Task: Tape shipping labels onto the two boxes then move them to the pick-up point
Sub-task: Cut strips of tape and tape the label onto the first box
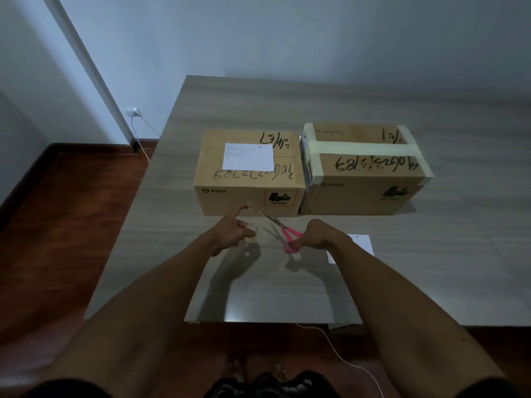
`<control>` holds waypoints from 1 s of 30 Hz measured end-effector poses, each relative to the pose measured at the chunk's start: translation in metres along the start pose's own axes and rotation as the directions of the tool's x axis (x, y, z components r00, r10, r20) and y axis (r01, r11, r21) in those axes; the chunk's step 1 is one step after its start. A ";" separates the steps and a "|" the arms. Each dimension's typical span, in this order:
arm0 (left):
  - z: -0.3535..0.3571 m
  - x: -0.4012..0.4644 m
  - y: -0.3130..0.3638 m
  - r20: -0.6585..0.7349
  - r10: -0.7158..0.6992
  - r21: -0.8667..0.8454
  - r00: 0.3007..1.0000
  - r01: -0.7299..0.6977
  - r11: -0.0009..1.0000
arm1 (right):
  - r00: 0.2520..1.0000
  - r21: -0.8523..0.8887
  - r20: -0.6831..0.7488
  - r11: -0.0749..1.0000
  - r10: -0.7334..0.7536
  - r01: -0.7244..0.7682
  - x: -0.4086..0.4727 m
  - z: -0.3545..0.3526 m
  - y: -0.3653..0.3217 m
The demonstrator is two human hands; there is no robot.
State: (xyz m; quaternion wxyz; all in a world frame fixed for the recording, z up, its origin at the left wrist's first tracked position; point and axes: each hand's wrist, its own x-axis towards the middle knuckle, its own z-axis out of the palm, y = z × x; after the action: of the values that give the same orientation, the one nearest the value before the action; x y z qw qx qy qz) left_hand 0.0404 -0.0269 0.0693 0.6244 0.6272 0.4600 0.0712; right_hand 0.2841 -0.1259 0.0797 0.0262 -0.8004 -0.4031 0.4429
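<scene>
1. Standing side by side on the grey wood-grain bench are two cardboard boxes, close together: the left box and the right box.
2. Each box bears a printed "PICO" mark on its near face and a black hazard sticker; "UN 3481" is legible on the left one. Black handwriting on both tops appears upside down and is not readable.
3. One white shipping label lies on top of the left box; its print is too small to read.
4. Pale tape crosses the top of the right box and wraps its edges.
5. A second white sheet lies on the bench just beside the right forearm.
6. The left hand grips one roll of clear tape, forefinger extended toward the left box.
7. The right hand is closed around the handles of one pair of pink scissors, blades angled toward the left box.
8. One wall socket with a white cable shows at the left.
</scene>
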 end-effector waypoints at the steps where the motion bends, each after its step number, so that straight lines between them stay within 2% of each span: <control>1: -0.004 0.001 0.003 -0.002 0.004 0.008 1.000 -0.004 1.000 | 0.999 -0.015 0.039 1.000 -0.005 0.006 0.000 -0.008 0.000; 9: -0.020 0.004 0.019 -0.039 0.033 0.078 0.999 -0.030 0.996 | 0.962 0.109 0.220 0.984 -0.160 0.139 -0.009 -0.038 -0.007; 12: -0.021 0.005 0.020 -0.033 0.040 0.085 0.999 -0.037 0.996 | 0.949 0.104 0.244 0.978 -0.202 0.181 -0.006 -0.039 -0.010; 23: -0.017 0.005 0.020 0.048 0.040 0.067 0.998 -0.044 0.997 | 0.944 0.136 0.232 0.969 -0.235 0.208 0.008 -0.034 -0.013; 30: -0.016 0.002 0.021 0.103 0.047 0.112 0.994 -0.058 0.992 | 0.944 0.116 0.231 0.970 -0.237 0.215 0.009 -0.035 -0.013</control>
State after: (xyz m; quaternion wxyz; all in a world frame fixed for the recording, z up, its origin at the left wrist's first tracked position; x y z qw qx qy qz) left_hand 0.0417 -0.0099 0.0894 0.6075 0.6768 0.4147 0.0295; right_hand 0.3038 -0.1005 0.0999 0.0630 -0.6866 -0.4720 0.5494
